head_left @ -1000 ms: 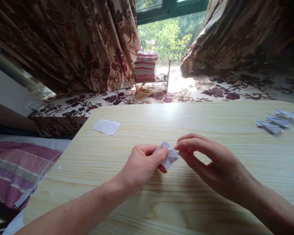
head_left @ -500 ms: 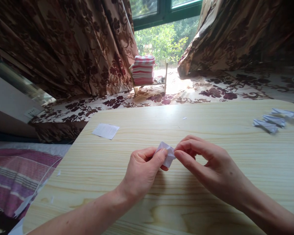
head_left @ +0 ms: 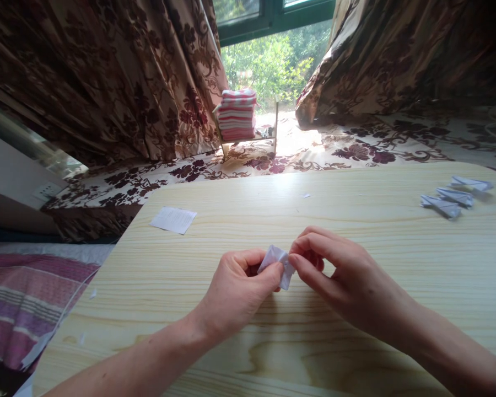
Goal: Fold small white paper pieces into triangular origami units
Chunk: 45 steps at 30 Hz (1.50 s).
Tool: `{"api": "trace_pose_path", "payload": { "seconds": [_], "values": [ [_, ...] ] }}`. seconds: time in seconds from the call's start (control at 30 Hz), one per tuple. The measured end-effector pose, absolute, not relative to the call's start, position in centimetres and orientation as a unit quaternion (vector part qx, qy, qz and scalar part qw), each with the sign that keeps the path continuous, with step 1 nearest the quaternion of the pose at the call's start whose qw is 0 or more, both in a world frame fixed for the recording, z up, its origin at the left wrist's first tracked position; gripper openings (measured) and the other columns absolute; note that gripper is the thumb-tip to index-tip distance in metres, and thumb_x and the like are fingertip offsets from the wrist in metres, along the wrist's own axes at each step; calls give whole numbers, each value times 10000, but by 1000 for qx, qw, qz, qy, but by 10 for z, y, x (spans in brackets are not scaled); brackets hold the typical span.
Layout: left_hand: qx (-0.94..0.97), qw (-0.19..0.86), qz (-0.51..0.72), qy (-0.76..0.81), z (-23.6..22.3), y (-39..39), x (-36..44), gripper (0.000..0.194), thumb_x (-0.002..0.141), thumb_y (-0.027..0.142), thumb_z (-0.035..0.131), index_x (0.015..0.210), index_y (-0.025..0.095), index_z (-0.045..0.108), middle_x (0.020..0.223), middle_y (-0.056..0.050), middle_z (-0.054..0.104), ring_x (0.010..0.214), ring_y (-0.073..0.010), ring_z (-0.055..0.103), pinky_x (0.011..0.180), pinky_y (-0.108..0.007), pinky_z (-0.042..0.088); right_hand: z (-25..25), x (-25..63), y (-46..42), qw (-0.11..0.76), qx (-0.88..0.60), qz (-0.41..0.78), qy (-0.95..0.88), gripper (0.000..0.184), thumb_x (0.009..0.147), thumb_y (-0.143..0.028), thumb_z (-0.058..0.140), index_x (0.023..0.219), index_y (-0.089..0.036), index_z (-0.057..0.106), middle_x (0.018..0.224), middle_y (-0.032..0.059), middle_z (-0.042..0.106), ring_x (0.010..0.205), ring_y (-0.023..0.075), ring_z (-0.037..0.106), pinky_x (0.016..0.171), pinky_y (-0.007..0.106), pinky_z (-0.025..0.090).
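Observation:
Above the middle of the wooden table (head_left: 215, 353), a small folded piece of white paper (head_left: 275, 255) is pinched between the thumb and fingers of my left hand (head_left: 242, 286). Creases show across its face, and its lower left part is hidden behind my thumb. My right hand (head_left: 334, 264) has its thumb and index fingertips pressed together at the paper's right edge. A flat paper rectangle (head_left: 173, 220) with faint print lies at the table's back left. Three folded paper pieces (head_left: 440, 206), long and pointed, sit close together at the back right.
Small paper scraps (head_left: 306, 196) are scattered on the table. Beyond its far edge, a patterned cloth ledge (head_left: 347, 154) holds a small rack with stacked pink-and-white cloths (head_left: 237, 114). Curtains (head_left: 149, 82) hang around the window. Striped bedding (head_left: 20, 309) lies at the left.
My right fingertips have shifted slightly left and closed on the paper's right edge. The paper is tilted a little differently in my left hand. The whole view has shifted slightly.

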<state>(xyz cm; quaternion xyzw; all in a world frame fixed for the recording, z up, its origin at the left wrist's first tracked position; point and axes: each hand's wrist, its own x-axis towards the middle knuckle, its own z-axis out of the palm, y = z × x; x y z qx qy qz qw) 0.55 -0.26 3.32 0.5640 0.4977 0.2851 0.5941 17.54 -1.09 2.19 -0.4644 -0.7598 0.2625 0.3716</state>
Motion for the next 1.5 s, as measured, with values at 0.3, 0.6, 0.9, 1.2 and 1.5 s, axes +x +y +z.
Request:
{"api": "trace_pose_path", "payload": {
  "seconds": [0.3,0.6,0.9,1.2,1.5],
  "values": [
    [556,607,290,487,34,0,6,264,776,315,586,591,128,613,595,-4,541,602,-107,462,577,-217,377,18,175,-11,361,-447,177,-799,173,879,-155,482,710,-187,495,705,15,516,603,129,483,554,265,387],
    [499,619,347,498,33,0,7,277,767,303,606,552,130,621,572,-1,555,587,-103,487,588,-219,448,24,175,-9,377,-498,255,-738,229,900,-266,488,692,-191,547,614,-5,540,536,113,493,465,226,384],
    [448,642,384,489,29,0,5,252,759,337,661,628,124,695,623,-17,632,617,-113,543,617,-223,479,26,175,-13,404,-472,239,-746,90,832,-220,559,751,-187,578,596,-24,519,533,107,489,479,224,404],
    [457,671,352,465,29,-1,3,229,793,314,639,745,119,749,675,-45,667,679,-129,570,665,-241,494,24,171,-10,411,-473,268,-732,169,856,-172,507,694,-191,553,583,-30,524,514,97,485,475,209,404],
    [420,700,360,452,29,0,2,250,775,335,654,769,107,756,685,-60,653,675,-134,544,641,-256,496,18,170,-8,400,-480,353,-696,157,873,-276,518,762,-189,587,625,-9,592,557,117,539,508,225,446]
  ]
}}
